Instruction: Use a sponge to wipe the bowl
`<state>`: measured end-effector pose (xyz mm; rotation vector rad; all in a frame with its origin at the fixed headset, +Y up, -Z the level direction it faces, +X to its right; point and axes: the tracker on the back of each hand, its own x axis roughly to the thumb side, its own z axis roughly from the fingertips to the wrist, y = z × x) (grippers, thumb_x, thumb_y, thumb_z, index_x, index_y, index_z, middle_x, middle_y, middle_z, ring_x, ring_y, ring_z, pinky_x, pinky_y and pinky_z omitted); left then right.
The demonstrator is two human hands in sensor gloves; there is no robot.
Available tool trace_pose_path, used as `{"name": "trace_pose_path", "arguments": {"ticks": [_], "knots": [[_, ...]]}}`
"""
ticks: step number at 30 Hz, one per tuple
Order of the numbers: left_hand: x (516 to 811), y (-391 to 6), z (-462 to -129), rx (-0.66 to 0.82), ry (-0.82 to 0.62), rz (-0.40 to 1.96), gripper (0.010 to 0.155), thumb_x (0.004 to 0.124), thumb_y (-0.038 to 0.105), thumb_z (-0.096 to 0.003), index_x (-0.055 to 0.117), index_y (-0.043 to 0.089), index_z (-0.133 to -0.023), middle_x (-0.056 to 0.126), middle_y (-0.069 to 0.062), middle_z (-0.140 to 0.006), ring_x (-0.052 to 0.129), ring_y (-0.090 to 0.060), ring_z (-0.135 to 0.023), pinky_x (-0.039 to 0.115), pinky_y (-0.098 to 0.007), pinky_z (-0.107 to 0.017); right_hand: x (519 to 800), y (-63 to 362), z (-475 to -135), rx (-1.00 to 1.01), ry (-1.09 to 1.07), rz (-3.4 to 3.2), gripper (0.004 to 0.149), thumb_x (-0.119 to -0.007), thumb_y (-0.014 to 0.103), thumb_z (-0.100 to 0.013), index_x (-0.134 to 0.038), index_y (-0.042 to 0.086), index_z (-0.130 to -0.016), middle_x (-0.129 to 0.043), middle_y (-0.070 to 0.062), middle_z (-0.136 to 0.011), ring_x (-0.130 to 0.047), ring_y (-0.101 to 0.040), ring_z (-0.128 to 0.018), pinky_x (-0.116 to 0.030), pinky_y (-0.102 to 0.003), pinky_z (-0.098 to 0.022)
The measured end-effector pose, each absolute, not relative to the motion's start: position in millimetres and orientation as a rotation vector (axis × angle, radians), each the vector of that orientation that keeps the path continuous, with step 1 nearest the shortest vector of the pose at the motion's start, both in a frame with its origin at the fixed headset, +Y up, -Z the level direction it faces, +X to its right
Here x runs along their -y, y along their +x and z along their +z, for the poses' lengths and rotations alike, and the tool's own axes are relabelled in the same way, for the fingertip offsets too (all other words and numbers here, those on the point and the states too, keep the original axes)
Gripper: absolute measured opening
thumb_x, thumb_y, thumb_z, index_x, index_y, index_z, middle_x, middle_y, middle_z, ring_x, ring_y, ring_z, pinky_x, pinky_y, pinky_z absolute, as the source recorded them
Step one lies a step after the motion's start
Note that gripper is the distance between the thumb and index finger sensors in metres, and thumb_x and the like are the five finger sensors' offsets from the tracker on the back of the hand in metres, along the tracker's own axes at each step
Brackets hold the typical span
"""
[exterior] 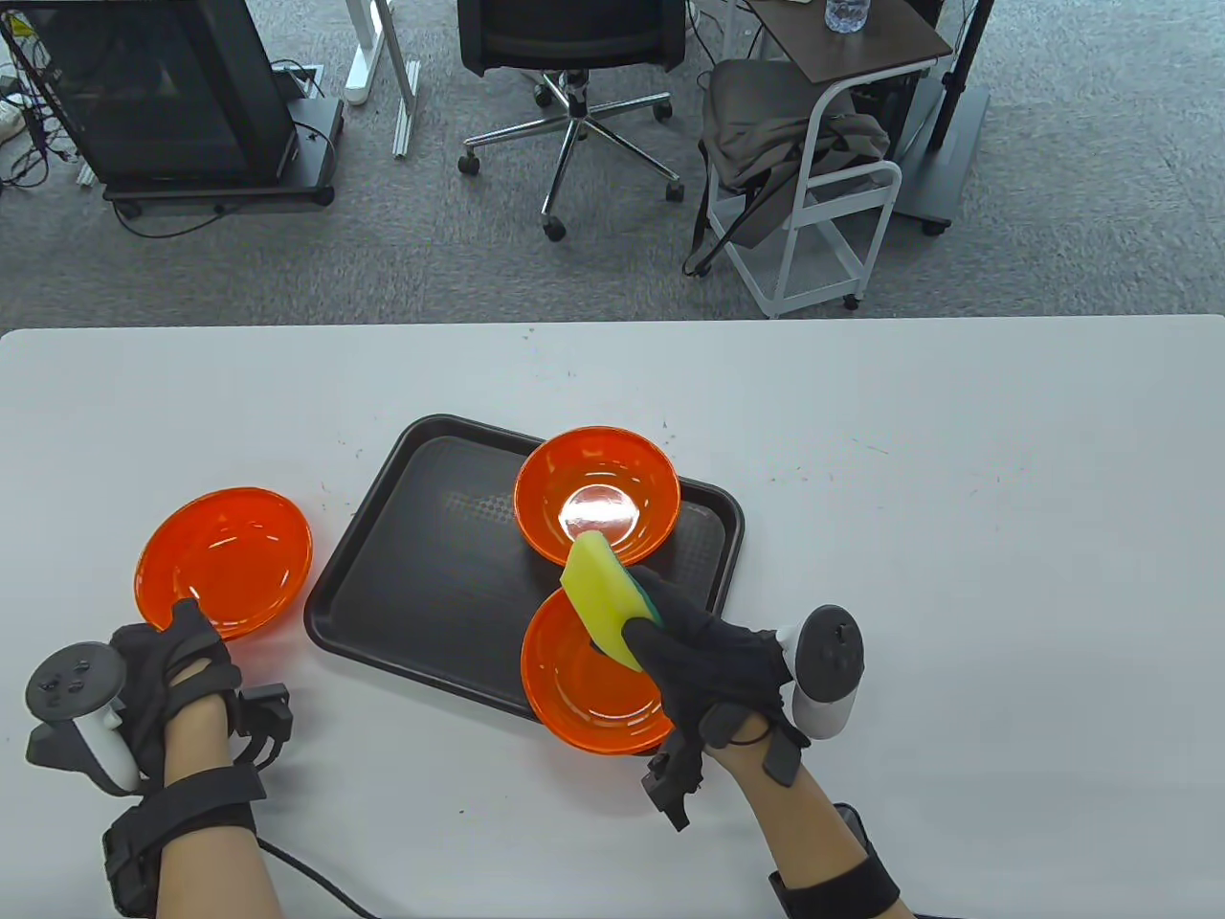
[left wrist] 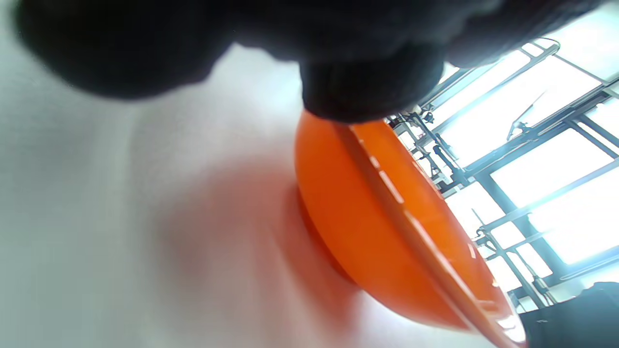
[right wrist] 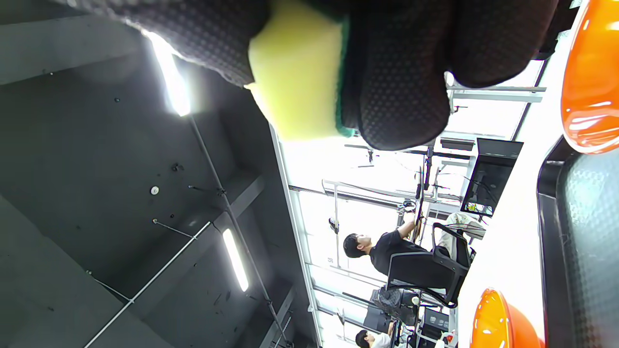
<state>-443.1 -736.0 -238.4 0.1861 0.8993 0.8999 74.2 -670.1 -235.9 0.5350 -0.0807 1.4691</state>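
Three orange bowls are in the table view. One bowl point(exterior: 225, 560) point(left wrist: 382, 217) sits on the white table left of the black tray point(exterior: 421, 593). My left hand point(exterior: 187, 622) point(left wrist: 358, 96) has a fingertip on its near rim and seems to pinch it. A second bowl point(exterior: 598, 493) stands at the tray's far side. A third bowl point(exterior: 584, 689) lies at the tray's near edge. My right hand point(exterior: 636, 613) point(right wrist: 314, 101) grips a yellow and green sponge point(exterior: 601, 598) point(right wrist: 290, 72), held tilted over the third bowl's far rim.
The table's far edge point(exterior: 612, 324) runs across the table view. Beyond it stand an office chair point(exterior: 574, 57) and a white cart point(exterior: 823, 191) on grey carpet. White table surface point(exterior: 957, 536) extends to the right of the tray.
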Motion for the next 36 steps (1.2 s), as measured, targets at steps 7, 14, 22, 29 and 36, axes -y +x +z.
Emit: {"name": "trace_pose_path", "arguments": {"ticks": [7, 14, 22, 29, 36], "knots": [[706.4, -398.5, -266.6, -0.65, 0.174, 0.803, 0.076, 0.078, 0.058, -0.0508, 0.051, 0.007, -0.1, 0.098, 0.003, -0.046, 0.096, -0.003, -0.007, 0.092, -0.029, -0.011, 666.1, 76.4, -237.1, 0.096, 0.538, 1.459, 0.052, -0.076, 0.03, -0.056, -0.058, 0.0, -0.094, -0.085, -0.029, -0.084, -0.096, -0.042, -0.064, -0.073, -0.063, -0.051], [711.3, -314.7, -318.1, -0.44, -0.061, 0.708, 0.079, 0.077, 0.062, -0.0509, 0.052, 0.006, -0.1, 0.098, 0.001, -0.05, 0.098, -0.005, -0.011, 0.092, -0.03, -0.014, 666.0, 76.7, -236.6, 0.095, 0.541, 1.466, 0.052, -0.076, 0.03, -0.056, -0.058, 0.0, -0.094, -0.085, -0.029, -0.084, -0.096, -0.042, -0.064, -0.073, -0.063, -0.051], [724.3, -238.5, -370.0, -0.307, -0.251, 0.663, 0.085, 0.077, 0.068, -0.0497, 0.051, 0.005, -0.101, 0.098, -0.002, -0.054, 0.1, -0.007, -0.015, 0.093, -0.031, -0.017, 664.5, 83.4, -239.9, 0.114, 0.525, 1.453, 0.052, -0.076, 0.03, -0.056, -0.058, 0.0, -0.094, -0.085, -0.029, -0.084, -0.096, -0.042, -0.063, -0.073, -0.063, -0.051], [750.9, -213.2, -396.9, -0.292, -0.424, 0.671, 0.09, 0.08, 0.069, -0.0485, 0.048, 0.004, -0.102, 0.096, -0.005, -0.059, 0.101, -0.012, -0.02, 0.092, -0.034, -0.02, 663.8, 90.6, -243.4, 0.133, 0.504, 1.447, 0.052, -0.076, 0.03, -0.056, -0.058, 0.0, -0.094, -0.085, -0.029, -0.084, -0.096, -0.042, -0.063, -0.073, -0.063, -0.051], [767.2, -210.6, -408.5, -0.301, -0.474, 0.852, 0.082, 0.081, 0.063, -0.0498, 0.054, 0.006, -0.101, 0.098, -0.004, -0.056, 0.102, -0.011, -0.018, 0.092, -0.034, -0.019, 662.9, 92.9, -244.5, 0.143, 0.5, 1.451, 0.052, -0.076, 0.03, -0.056, -0.058, 0.0, -0.094, -0.085, -0.029, -0.084, -0.096, -0.042, -0.063, -0.073, -0.063, -0.051]]}}
